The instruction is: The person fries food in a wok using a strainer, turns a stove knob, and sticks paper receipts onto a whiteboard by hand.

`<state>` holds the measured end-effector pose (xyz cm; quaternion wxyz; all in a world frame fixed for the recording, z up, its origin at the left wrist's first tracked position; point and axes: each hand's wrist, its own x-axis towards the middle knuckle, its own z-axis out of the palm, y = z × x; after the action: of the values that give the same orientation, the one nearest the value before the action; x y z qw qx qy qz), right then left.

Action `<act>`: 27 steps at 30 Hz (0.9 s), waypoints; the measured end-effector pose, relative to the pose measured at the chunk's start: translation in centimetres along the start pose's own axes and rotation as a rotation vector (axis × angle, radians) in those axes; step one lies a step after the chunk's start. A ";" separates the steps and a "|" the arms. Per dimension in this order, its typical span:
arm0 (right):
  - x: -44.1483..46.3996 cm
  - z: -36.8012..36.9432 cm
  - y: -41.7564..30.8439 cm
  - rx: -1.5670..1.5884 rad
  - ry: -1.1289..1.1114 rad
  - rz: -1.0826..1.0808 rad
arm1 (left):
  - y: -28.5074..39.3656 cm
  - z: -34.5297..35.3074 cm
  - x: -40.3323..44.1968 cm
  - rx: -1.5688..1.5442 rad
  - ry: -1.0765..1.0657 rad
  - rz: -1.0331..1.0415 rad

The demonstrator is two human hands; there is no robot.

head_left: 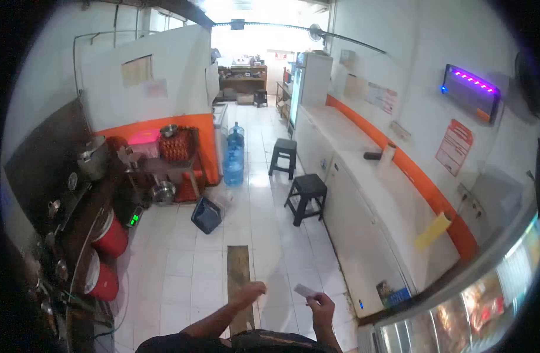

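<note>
My right hand (322, 309) pinches a small flat, pale grey piece (305, 290) that looks like a card or folded plastic; its exact kind is too small to tell. To its left, my left hand (250, 292) is held out over the floor with its fingers curled together, and nothing shows in it. A gap separates the two hands. Beneath the left hand runs a brown strip (239, 265) set in the white tiled floor (179, 276).
Black stools (306, 194) stand beside white chest freezers (364, 229) on the right. A dark crate (206, 215) lies tilted ahead, near blue water jugs (233, 162). Red buckets (102, 282) and a stove counter line the left. A glass display case (452, 317) is at lower right.
</note>
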<state>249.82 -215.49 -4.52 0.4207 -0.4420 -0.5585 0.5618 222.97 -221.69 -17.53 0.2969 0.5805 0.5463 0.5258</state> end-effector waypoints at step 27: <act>73.2 26.6 1.5 -0.116 -0.850 0.088 | -14.7 -22.0 56.7 0.009 0.470 -0.695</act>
<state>205.47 -151.61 -8.37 0.1032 -0.2176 -0.6935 0.6790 189.15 -169.78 -8.83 0.3216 0.2273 0.7647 0.5101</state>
